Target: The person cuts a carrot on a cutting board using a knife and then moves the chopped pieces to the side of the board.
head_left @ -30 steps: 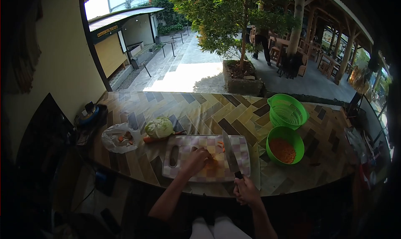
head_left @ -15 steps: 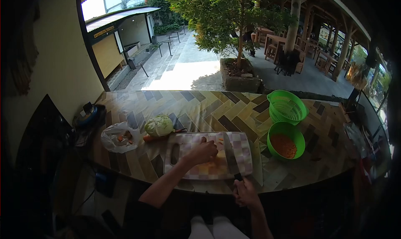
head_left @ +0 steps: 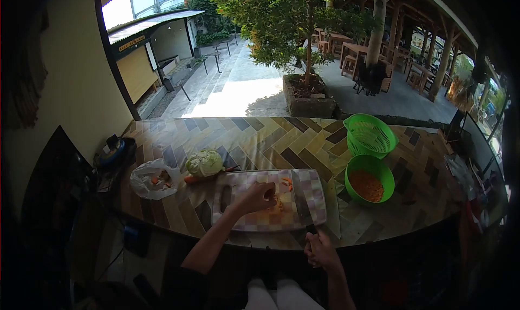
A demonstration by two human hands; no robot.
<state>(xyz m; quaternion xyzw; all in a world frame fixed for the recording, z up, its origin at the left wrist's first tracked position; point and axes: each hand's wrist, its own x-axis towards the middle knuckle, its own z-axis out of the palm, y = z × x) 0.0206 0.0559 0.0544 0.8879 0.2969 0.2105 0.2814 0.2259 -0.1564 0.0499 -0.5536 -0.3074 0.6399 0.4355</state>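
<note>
A knife [head_left: 302, 203] lies slantwise over the right part of a checkered cutting board [head_left: 314, 190], its tip pointing away from me. My right hand [head_left: 320, 250] is closed around the handle at the board's near edge. Over the middle of the board is my left hand [head_left: 260, 196], its fingers curled together; whatever they may hold is hidden. Small orange pieces, which look like carrot [head_left: 287, 184], lie between that hand and the blade. Beyond the board's left corner sit a pale green cabbage [head_left: 205, 162] and a whole carrot [head_left: 193, 179].
On the right, a green bowl [head_left: 391, 179] holds diced orange bits, with a green colander [head_left: 371, 136] behind it. At the left lies a clear plastic bag [head_left: 142, 186] with scraps. The wood-patterned table [head_left: 265, 142] ends at a curved near edge.
My left hand has drawn back a little to the left, showing more of the orange pieces. The knife and my right hand have hardly moved.
</note>
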